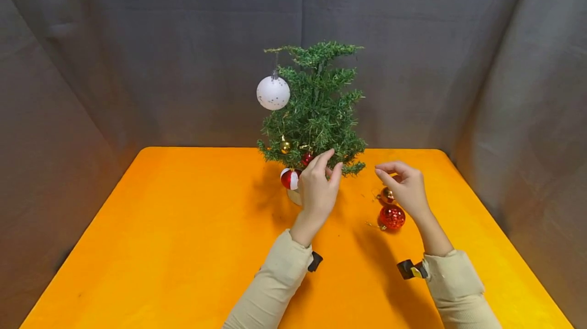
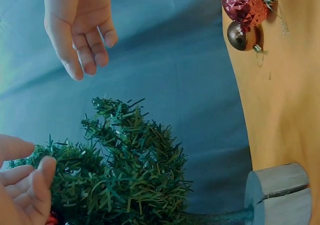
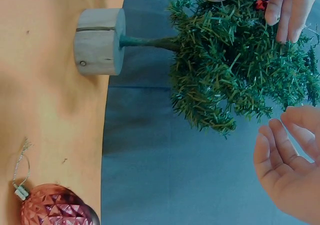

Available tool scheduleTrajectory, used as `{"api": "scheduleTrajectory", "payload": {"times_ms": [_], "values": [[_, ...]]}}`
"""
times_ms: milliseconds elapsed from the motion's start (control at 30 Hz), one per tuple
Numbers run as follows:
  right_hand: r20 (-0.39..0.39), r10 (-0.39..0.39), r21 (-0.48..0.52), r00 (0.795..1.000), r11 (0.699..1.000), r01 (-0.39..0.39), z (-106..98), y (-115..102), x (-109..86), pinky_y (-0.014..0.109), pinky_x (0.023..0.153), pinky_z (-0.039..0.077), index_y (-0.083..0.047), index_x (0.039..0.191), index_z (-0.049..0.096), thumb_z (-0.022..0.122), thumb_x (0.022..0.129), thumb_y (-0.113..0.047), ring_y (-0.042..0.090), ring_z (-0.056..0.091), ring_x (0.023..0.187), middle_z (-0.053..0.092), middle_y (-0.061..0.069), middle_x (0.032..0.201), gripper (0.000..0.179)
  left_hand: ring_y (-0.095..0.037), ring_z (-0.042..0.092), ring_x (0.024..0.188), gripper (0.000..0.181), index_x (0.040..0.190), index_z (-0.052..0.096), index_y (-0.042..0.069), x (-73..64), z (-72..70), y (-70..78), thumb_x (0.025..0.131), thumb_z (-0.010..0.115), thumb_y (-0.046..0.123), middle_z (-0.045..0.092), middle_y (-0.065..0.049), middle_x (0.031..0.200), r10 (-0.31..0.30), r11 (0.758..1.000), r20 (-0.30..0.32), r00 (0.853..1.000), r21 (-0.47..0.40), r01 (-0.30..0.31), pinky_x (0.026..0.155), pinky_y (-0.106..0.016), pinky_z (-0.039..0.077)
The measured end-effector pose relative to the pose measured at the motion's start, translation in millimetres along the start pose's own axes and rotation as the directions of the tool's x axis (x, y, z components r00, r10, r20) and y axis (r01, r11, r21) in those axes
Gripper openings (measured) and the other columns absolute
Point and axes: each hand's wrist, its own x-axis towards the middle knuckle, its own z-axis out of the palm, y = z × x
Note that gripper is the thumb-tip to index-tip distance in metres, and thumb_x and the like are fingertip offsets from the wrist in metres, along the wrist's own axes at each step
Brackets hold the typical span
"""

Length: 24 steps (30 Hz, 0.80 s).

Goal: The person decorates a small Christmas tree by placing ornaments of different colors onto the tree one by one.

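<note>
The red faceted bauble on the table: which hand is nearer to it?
Right. The right hand hovers just above and behind the red faceted bauble, not touching it. The left hand is farther left, fingers at the tree's lower branches.

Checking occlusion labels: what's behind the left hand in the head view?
The left hand touches the low branches of the small tree and covers part of its base. A red-and-white bauble and a small red one show beside the hand. What the fingers touch is hidden.
</note>
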Motion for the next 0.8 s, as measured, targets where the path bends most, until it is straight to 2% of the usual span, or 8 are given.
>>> {"api": "scheduleTrajectory", "payload": {"times_ms": [200,300,400,533,600,800], "values": [[0.020,0.037,-0.014,0.999,0.999,-0.036,-2,0,-3.7,0.014,0.052,0.045,0.010,0.091,0.064,0.061,0.082,0.003,0.002,0.054,0.059,0.063,0.021,0.084,0.012,-0.007,0.047,0.045,0.028,0.108,0.063,0.002,-0.5,4.0,-3.1,0.082,0.065,0.012,0.065,-0.007,0.096,0.010,1.000,0.011,1.000,0.009,-0.010,0.041,-0.013,0.032],[0.024,0.041,-0.013,0.999,0.999,-0.040,-4,-13,-5.0,0.012,0.052,0.045,0.013,0.090,0.063,0.060,0.081,0.006,-0.003,0.052,0.059,0.062,0.024,0.084,0.012,-0.007,0.047,0.044,0.026,0.107,0.064,0.003,-0.5,5.9,-4.4,0.082,0.065,0.013,0.065,-0.007,0.098,0.015,1.000,0.010,1.000,0.007,-0.015,0.040,-0.013,0.032],[0.031,0.049,-0.020,0.998,0.999,-0.048,-5,-11,-6.2,0.012,0.054,0.045,0.013,0.090,0.063,0.060,0.082,0.005,-0.003,0.053,0.061,0.062,0.024,0.084,0.012,-0.006,0.047,0.045,0.024,0.105,0.066,0.006,0.0,6.9,-5.1,0.083,0.065,0.016,0.064,-0.005,0.100,0.011,1.000,0.009,1.000,0.019,-0.012,0.039,-0.013,0.031],[0.045,0.070,-0.023,0.997,0.997,-0.069,-6,11,-9.0,0.014,0.056,0.046,0.009,0.092,0.064,0.060,0.084,-0.001,0.004,0.056,0.063,0.063,0.020,0.086,0.014,-0.005,0.049,0.046,0.025,0.105,0.066,0.008,1.5,8.5,-5.7,0.082,0.066,0.018,0.064,-0.003,0.103,0.005,1.000,0.015,1.000,0.024,-0.005,0.037,-0.013,0.030],[0.050,0.076,-0.027,0.996,0.997,-0.075,-8,15,-10.9,0.014,0.056,0.046,0.009,0.092,0.064,0.060,0.084,-0.001,0.005,0.056,0.063,0.063,0.019,0.086,0.014,-0.005,0.048,0.045,0.025,0.104,0.065,0.008,2.1,9.5,-6.0,0.081,0.067,0.018,0.065,-0.003,0.102,0.005,1.000,0.019,1.000,0.020,-0.005,0.036,-0.014,0.029],[0.079,0.105,-0.067,0.991,0.993,-0.100,-15,29,-18.3,0.013,0.055,0.046,0.009,0.092,0.065,0.061,0.083,-0.001,0.005,0.055,0.061,0.063,0.020,0.084,0.014,-0.006,0.044,0.042,0.022,0.101,0.065,0.008,2.6,12.4,-7.9,0.081,0.067,0.018,0.066,-0.002,0.086,0.006,1.000,0.040,0.999,0.004,-0.006,0.036,-0.015,0.028]]}}
